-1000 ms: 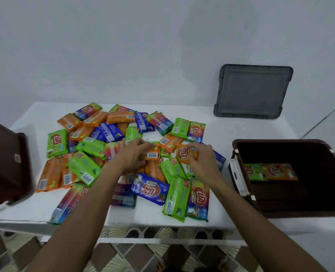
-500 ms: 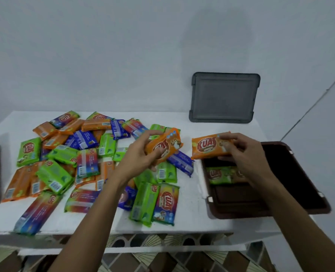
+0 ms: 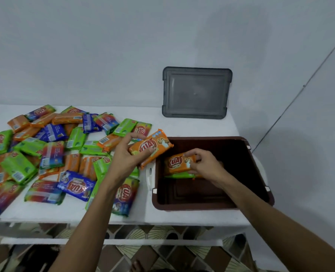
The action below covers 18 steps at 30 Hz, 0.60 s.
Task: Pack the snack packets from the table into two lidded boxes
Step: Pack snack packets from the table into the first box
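The left hand (image 3: 126,156) clamps its fingers on an orange "KUAT" packet (image 3: 153,146) over the brown box's (image 3: 211,206) left rim. The right hand (image 3: 206,165) pinches a second orange packet (image 3: 177,163) inside the box, at the tabletop's (image 3: 162,213) right edge.

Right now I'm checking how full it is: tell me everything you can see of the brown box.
The brown box is dark, plastic-looking, rectangular, upright, lid off, at the white table's right end, with a white latch on its left wall. Inside, the right hand holds an orange packet above a green packet; much of its floor is bare.
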Each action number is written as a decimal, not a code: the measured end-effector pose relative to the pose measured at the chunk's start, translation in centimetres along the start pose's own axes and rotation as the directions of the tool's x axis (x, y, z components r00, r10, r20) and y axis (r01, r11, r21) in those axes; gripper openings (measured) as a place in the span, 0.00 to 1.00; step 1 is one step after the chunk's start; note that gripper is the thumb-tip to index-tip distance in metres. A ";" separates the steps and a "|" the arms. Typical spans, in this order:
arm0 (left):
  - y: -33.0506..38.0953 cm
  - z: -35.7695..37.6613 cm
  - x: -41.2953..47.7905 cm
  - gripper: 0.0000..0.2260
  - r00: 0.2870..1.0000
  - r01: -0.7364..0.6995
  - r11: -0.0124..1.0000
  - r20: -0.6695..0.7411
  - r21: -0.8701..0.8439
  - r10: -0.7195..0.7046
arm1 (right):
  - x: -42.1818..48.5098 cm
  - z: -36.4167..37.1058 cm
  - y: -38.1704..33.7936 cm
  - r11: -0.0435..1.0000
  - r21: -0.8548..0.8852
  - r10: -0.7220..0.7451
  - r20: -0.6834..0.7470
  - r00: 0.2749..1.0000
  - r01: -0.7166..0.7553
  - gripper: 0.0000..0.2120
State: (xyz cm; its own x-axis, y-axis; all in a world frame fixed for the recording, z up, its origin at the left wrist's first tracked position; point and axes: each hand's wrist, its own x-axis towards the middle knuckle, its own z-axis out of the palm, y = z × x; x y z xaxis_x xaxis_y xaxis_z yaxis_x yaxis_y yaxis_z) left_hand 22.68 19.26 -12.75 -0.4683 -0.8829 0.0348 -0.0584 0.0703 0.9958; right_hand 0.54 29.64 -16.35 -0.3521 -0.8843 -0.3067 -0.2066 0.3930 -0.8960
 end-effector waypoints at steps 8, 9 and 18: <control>0.3 0.1 0.0 0.15 0.999 0.021 1.000 0.034 0.009 -0.021 | 1.3 -0.1 0.8 0.693 -0.709 -0.109 0.075 0.991 0.130 0.18; 0.5 0.1 0.1 0.15 0.999 0.014 1.000 0.046 0.014 -0.015 | 1.1 -0.2 0.7 0.663 -0.735 -0.124 0.075 0.989 0.139 0.16; 1.9 4.5 0.9 0.23 0.970 -0.071 0.997 0.236 0.009 0.066 | -2.7 -3.4 -3.9 0.902 0.413 -0.219 0.183 0.958 0.128 0.16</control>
State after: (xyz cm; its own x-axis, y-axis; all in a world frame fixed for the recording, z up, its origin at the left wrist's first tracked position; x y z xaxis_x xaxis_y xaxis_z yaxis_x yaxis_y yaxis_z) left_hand 18.14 20.66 -11.25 -0.6656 -0.7420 0.0801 -0.0333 0.1367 0.9900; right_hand -0.80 31.34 -10.90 -0.1254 -0.9797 -0.1561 0.1457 0.1374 -0.9797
